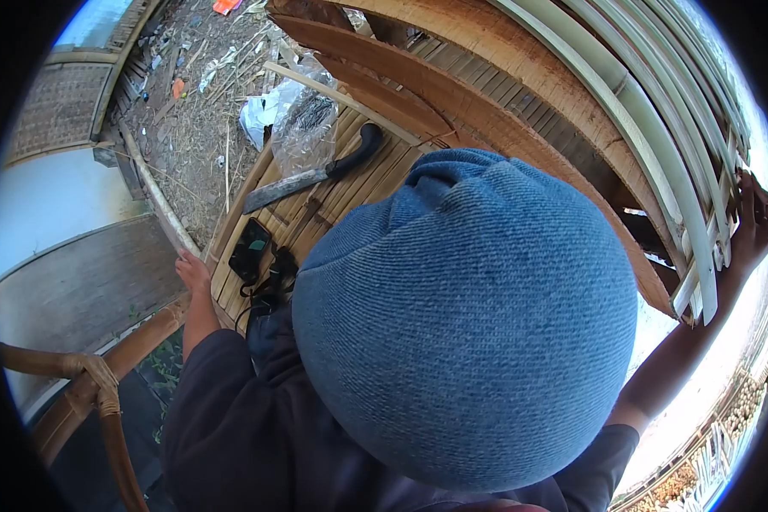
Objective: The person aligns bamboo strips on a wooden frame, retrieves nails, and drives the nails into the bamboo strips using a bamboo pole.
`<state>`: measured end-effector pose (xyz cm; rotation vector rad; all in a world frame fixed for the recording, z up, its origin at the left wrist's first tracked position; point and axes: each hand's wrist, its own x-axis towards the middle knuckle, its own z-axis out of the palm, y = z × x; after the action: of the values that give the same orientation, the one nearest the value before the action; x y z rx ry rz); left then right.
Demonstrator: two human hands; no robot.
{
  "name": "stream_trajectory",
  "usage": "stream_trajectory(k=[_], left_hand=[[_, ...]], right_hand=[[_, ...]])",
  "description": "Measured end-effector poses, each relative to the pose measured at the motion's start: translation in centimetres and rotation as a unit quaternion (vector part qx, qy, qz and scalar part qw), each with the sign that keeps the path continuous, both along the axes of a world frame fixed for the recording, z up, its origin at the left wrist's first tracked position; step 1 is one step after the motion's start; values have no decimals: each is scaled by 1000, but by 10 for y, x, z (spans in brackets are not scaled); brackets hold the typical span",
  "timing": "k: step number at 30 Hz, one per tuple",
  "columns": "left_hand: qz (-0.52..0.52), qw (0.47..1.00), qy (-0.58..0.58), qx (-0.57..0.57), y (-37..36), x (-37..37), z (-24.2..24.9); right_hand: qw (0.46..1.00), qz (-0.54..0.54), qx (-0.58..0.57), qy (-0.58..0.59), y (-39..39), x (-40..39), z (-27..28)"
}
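My left hand (194, 271) rests at the left edge of the bamboo bench (316, 200), beside a thin pole, its fingers a little apart and holding nothing. At the far right, my right hand (755, 213) is in shadow, with its fingers bent around the ends of pale bamboo strips (657, 128). The strips lie side by side along reddish wooden boards (486, 98). On the bench are a long blade with a dark curved handle (294, 188), a black phone (250, 249) and a clear plastic bag (305, 132).
A blue knit cap (478, 324) fills the middle and hides part of the bench. Black straps or cords (277, 273) lie near the phone. Littered ground (183, 111) is beyond the bench. A bamboo frame (94, 384) stands at lower left, beside wall panels (77, 264).
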<state>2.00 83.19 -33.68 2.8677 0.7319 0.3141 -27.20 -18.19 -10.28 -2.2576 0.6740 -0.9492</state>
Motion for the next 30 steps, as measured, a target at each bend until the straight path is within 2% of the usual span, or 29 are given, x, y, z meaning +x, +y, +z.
stream_trajectory(k=[2,5,8,9,11,13,15,16,17,19,21,22,25,27,28,30], left_hand=[[-6,1000,-16,-11,-15,1,2],[-61,991,-119,-17,-66,19,7],[-189,937,-278,-99,-143,58,31],[-242,901,-341,-117,-181,74,50],[-363,832,-398,-132,-243,108,93],[-476,748,-433,-163,-338,112,170],[-607,583,-507,-189,-416,126,228],[-636,539,-515,-200,-461,114,259],[-663,493,-522,-211,-506,98,285],[-748,411,-450,-264,-576,69,318],[-845,312,-367,-231,-642,62,333],[-870,328,-209,-304,-662,37,331],[-929,242,-166,-227,-741,-28,346],[-942,256,-92,-196,-787,-54,348],[-945,271,-46,-175,-810,-58,346],[-938,265,-11,-222,-850,-65,335]], right_hand=[[1000,-4,3,1,0,0,-1],[1000,-8,8,-6,8,3,1],[999,10,29,-15,9,4,-1],[999,6,41,-11,9,5,-2],[999,26,31,-33,24,9,2],[999,30,21,-40,38,15,7],[999,10,28,-23,52,20,14],[999,-6,38,-7,56,21,17],[999,22,33,-28,56,21,15],[994,32,89,-61,64,25,16],[995,25,81,-59,63,25,17],[997,30,45,-60,64,26,18],[998,22,35,-56,61,26,15],[999,17,11,-41,65,27,19],[998,22,39,-47,67,27,22],[997,11,52,-49,69,28,23]])
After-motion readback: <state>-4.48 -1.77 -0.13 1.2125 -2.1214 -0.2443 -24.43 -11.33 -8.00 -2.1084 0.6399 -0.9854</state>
